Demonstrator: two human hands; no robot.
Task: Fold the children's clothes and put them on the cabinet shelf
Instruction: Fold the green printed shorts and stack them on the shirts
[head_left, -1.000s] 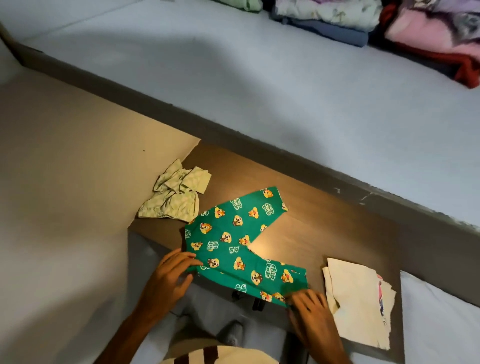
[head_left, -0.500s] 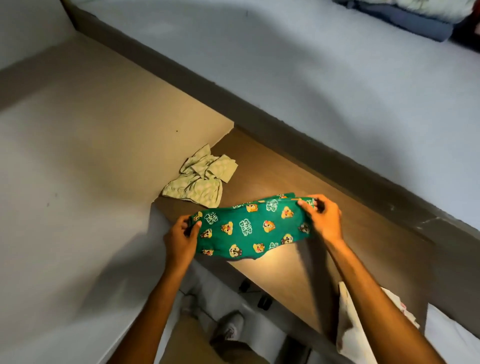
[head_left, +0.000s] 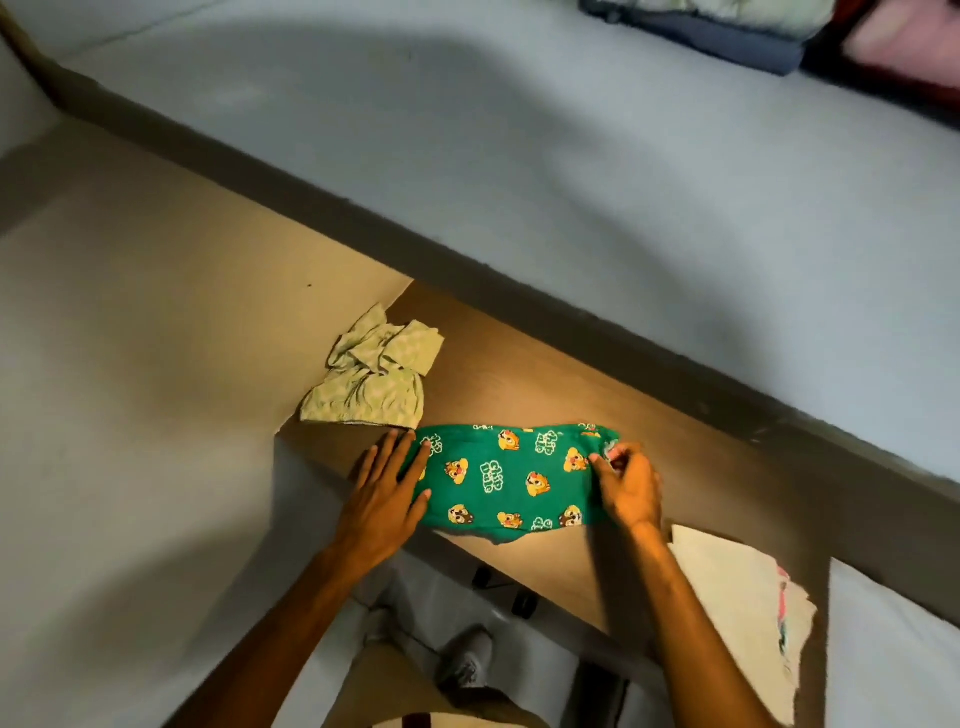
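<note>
The left hand (head_left: 387, 493) lies flat with its fingers (head_left: 410, 457) spread apart, palm down on the nine o'clock end of the green cotton children's trousers printed with orange cartoon chipmunks and white lettering (head_left: 511, 480). The fingertips reach toward twelve o'clock; the thumb rests on the cloth at the hand's three o'clock side. The right hand (head_left: 628, 486) sits at the three o'clock end of the same garment, its fingers (head_left: 602, 462) curled together and pinching the fabric edge, where a bit of pale lining shows.

The trousers are folded into one wide band running from nine to three o'clock between the two hands, lying on the brown wooden shelf board (head_left: 675, 457). Their six o'clock edge hangs slightly past the board's near lip.

At about eleven o'clock from the trousers, just beside the left fingertips, a crumpled pale green patterned cloth (head_left: 371, 382) rests at the board's far left corner against the beige side panel (head_left: 182, 312). At four o'clock from the right wrist, a folded cream garment with a bit of pink and teal print at its edge (head_left: 737, 613) lies on the same board, well apart from the trousers.

Far off at one o'clock, on the upper grey surface (head_left: 571, 156), sits a stack of folded clothes (head_left: 727, 31), partly cut off by the frame.

At six o'clock, below the board, a grey shoe (head_left: 467, 660) is visible on the floor.
</note>
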